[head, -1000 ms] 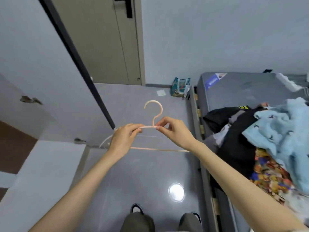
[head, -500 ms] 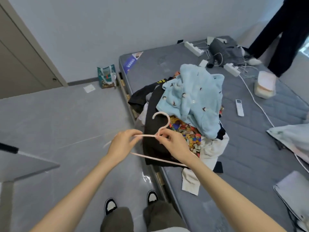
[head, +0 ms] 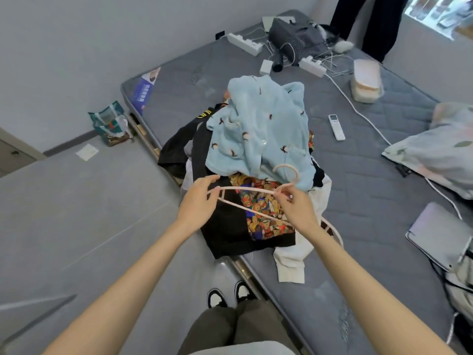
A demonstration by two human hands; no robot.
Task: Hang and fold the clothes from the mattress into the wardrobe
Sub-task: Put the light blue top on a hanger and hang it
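One hanger [head: 249, 189] (label [head: 144, 91] perhaps illegible)

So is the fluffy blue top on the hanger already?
No, the fluffy blue top lies on the clothes pile, while the left hand and right hand hold the pink hanger bare.

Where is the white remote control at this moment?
In the head view, the white remote control lies on the grey mattress, right of the light blue fleece garment, beside a white cable.
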